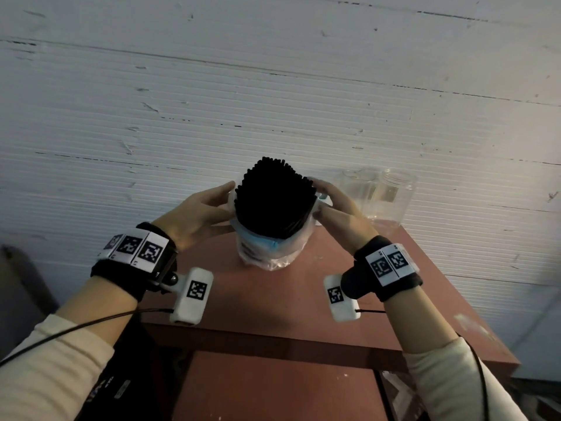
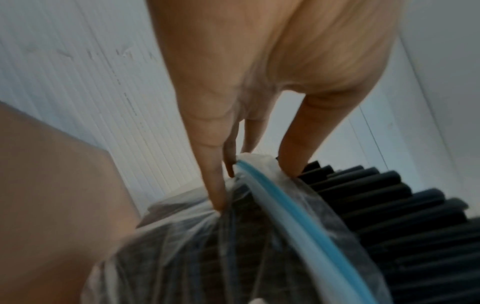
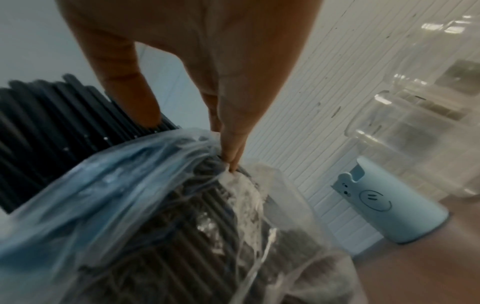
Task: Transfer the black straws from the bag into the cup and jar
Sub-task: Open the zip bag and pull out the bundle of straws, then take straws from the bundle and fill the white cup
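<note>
A thick bundle of black straws is standing upright in a clear plastic bag with a blue strip along its mouth; the bag is sitting near the middle of the reddish-brown table, and the straws' upper ends are sticking out well above the pushed-down plastic. Beside the bag, toward the wall, a clear jar is standing on the table's far right corner; it is looking empty, and a second transparent container is standing just beside it. A pale blue cup with a smiling face is sitting between the bag and the jars; its inside is not showing.

The left hand is gripping the bag's mouth on one side, fingers outside the plastic and the thumb against the straws. The right hand is pinching the opposite edge likewise, fingertips bunching the film, thumb touching the straws.
</note>
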Demonstrator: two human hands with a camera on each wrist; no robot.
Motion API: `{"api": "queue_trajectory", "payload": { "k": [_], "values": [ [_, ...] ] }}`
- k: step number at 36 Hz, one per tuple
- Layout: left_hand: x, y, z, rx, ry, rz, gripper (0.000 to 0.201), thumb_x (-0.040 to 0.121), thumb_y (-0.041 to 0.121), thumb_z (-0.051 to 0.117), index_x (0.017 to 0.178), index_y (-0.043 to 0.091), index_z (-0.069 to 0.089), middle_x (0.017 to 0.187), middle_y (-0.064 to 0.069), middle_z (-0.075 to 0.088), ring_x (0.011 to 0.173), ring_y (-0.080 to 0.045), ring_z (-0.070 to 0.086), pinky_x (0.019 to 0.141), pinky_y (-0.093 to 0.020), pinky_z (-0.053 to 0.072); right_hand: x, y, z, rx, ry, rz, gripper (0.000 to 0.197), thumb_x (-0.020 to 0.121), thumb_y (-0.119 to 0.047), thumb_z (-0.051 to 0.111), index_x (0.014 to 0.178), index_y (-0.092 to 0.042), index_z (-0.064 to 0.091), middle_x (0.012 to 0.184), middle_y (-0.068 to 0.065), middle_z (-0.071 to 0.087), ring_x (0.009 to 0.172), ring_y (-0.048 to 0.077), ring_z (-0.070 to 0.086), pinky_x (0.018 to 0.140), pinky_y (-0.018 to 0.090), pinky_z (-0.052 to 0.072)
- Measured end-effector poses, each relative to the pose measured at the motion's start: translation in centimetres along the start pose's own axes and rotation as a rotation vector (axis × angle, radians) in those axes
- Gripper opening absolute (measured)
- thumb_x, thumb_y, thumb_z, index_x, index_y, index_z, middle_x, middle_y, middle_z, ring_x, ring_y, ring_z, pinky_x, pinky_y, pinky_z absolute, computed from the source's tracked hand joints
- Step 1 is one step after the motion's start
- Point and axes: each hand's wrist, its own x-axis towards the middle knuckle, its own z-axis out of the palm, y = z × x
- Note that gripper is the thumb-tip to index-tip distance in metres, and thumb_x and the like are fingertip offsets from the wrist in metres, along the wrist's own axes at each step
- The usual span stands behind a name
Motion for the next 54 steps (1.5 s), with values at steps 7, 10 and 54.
{"api": "queue_trajectory", "payload": {
  "k": [7,10,54],
  "values": [
    [0.6,0.8,0.9,-0.106,0.14,0.092,0.056,0.091,-0.01,0.053,0.144,0.006,0.043,0.132,-0.02,0.058,0.103,-0.023,0.065,0.079,-0.03,0.06,0.1,-0.7,-0.9,-0.112,-0.004,-0.082,0.062,0.093,-0.008,0.058,0.148,-0.009,0.03,0.138,-0.004,0.05,0.112,-0.008,0.056,0.088,0.012,0.047],
    [1.0,0.1,1.7,-0.078,0.183,0.086,0.05,0.094,-0.007,0.052,0.142,0.003,0.045,0.134,-0.021,0.057,0.107,-0.024,0.062,0.082,-0.03,0.059,0.7,0.4,-0.7,-0.29,0.017,-0.032,0.072,0.087,-0.04,0.066,0.148,-0.021,0.033,0.142,-0.004,0.049,0.125,0.01,0.053,0.104,0.036,0.046],
    [1.0,-1.7,7.1,0.058,0.284,0.077,0.047,0.094,-0.008,0.049,0.136,0.014,0.051,0.117,-0.013,0.066,0.109,-0.023,0.063,0.101,-0.036,0.049,0.2,-3.7,2.6,-1.287,-0.027,-0.307,0.051,0.094,-0.043,0.023,0.143,-0.044,0.035,0.151,-0.023,0.033,0.141,0.016,0.031,0.114,0.048,0.024]
  ]
}}
